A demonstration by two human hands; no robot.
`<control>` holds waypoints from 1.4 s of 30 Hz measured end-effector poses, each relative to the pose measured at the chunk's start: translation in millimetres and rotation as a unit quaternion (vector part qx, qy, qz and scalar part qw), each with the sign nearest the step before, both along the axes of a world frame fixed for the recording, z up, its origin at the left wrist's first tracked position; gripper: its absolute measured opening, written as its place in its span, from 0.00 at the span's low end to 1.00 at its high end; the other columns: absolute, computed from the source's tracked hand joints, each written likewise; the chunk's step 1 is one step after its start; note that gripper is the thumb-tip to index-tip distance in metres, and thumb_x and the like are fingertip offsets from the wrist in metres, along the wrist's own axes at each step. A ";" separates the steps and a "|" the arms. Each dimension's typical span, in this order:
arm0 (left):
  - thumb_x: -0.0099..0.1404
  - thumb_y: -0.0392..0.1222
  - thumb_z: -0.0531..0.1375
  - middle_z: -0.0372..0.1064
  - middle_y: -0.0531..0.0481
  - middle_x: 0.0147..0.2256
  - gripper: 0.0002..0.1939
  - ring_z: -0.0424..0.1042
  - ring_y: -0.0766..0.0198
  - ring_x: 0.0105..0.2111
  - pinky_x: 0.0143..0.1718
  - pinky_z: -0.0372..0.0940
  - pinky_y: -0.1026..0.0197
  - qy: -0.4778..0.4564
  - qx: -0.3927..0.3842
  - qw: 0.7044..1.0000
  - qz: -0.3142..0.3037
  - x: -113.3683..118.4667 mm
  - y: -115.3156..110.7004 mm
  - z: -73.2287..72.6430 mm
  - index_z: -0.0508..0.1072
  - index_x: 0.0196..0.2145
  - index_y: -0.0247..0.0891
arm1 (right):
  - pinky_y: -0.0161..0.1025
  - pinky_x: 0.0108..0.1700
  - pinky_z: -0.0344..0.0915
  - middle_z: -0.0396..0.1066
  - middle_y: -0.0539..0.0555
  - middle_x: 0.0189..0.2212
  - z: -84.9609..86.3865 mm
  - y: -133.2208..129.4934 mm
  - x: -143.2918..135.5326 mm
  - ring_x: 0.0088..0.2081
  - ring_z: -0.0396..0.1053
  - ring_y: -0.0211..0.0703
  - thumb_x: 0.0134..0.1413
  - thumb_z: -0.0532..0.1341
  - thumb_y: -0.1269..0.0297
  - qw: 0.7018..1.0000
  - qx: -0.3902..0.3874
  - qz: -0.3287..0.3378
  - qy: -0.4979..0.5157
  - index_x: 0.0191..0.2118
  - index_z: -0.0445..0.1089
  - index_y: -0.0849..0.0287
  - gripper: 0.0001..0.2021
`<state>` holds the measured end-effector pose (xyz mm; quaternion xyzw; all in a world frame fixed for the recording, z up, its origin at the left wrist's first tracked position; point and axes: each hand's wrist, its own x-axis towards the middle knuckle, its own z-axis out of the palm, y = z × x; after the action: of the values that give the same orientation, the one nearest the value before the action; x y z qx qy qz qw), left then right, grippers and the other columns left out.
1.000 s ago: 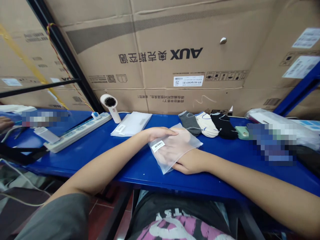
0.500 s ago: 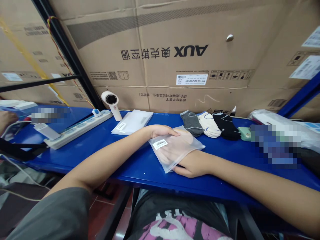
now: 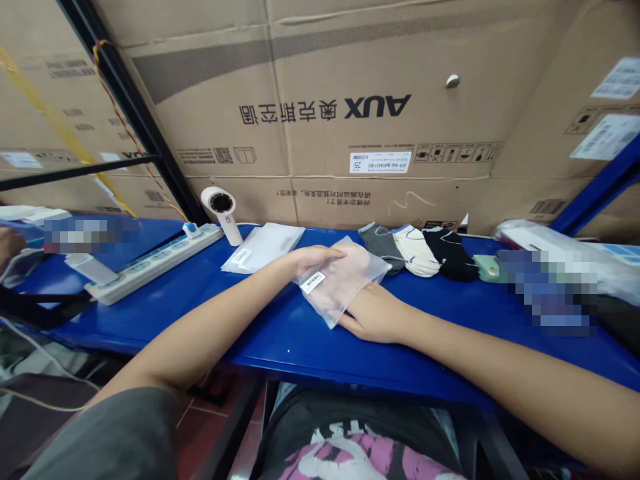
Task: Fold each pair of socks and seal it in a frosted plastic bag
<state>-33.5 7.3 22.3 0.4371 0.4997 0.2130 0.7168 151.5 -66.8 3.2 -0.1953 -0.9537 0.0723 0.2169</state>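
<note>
A frosted plastic bag (image 3: 340, 293) with a white barcode label is held over the blue table. My left hand (image 3: 320, 259) is shut on its far left edge, thumb on top and the other fingers dimly visible through the film. From the right, my right hand (image 3: 375, 312) reaches into the bag's mouth. Its fingers are partly hidden by the film, and its thumb lies at the near edge, with the bag between. Whether anything else is inside cannot be made out. Just beyond the bag lie folded grey socks (image 3: 382, 244), white socks (image 3: 416, 252) and black socks (image 3: 449, 255).
Left of the bag lies a stack of frosted bags (image 3: 267, 247), with a white handheld fan (image 3: 223, 213) behind. A power strip (image 3: 155, 265) runs along the left. At right sit a green item (image 3: 486, 268) and plastic-wrapped goods (image 3: 550, 248). Another person's hand (image 3: 9, 247) shows far left.
The bag has tilted and shifted slightly away from me and left, with both hands moving along. My right hand remains at the bag's mouth. The view has shifted slightly.
</note>
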 end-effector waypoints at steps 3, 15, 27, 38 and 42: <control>0.62 0.45 0.63 0.79 0.41 0.35 0.12 0.78 0.55 0.32 0.38 0.73 0.56 -0.029 0.009 0.998 0.054 -0.7 -0.3 -5.7 0.76 0.40 0.33 | 0.57 0.64 0.55 0.61 0.61 0.64 -1.5 7.2 14.3 0.64 0.59 0.59 0.63 0.55 0.59 0.999 0.021 -0.033 -0.012 0.66 0.58 0.55 0.27; 0.66 0.39 0.60 0.78 0.39 0.34 0.12 0.78 0.53 0.30 0.39 0.73 0.51 -0.082 0.025 0.980 0.180 13.1 -4.4 -10.3 0.74 0.44 0.29 | 0.52 0.61 0.61 0.70 0.58 0.57 -6.6 40.5 25.9 0.58 0.67 0.56 0.53 0.63 0.62 0.989 -0.066 -0.003 0.134 0.54 0.71 0.54 0.21; 0.54 0.38 0.71 0.78 0.41 0.40 0.18 0.77 0.58 0.38 0.46 0.70 0.56 -0.209 0.202 0.948 0.126 32.9 -30.0 -11.7 0.77 0.43 0.31 | 0.47 0.42 0.72 0.79 0.56 0.36 10.0 67.6 44.7 0.36 0.75 0.53 0.39 0.72 0.54 0.830 -0.273 -0.227 0.430 0.37 0.77 0.58 0.18; 0.61 0.50 0.68 0.78 0.39 0.42 0.19 0.77 0.56 0.41 0.46 0.70 0.56 -0.193 0.166 0.961 0.104 43.2 -40.4 -8.5 0.77 0.44 0.33 | 0.45 0.40 0.71 0.76 0.54 0.29 10.2 67.8 49.2 0.36 0.74 0.53 0.32 0.73 0.51 0.770 -0.416 -0.202 0.441 0.30 0.76 0.58 0.19; 0.56 0.45 0.71 0.79 0.42 0.37 0.16 0.77 0.60 0.36 0.44 0.70 0.59 -0.200 0.178 0.959 0.096 45.4 -41.0 -12.0 0.78 0.38 0.31 | 0.47 0.43 0.70 0.73 0.52 0.28 2.8 70.5 48.6 0.37 0.71 0.53 0.35 0.70 0.51 0.796 -0.293 -0.272 0.454 0.27 0.74 0.58 0.16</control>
<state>12.0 -33.7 10.3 0.4562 0.3401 0.4488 0.6890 200.1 3.7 6.0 -0.4457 -0.5867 0.3663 0.5682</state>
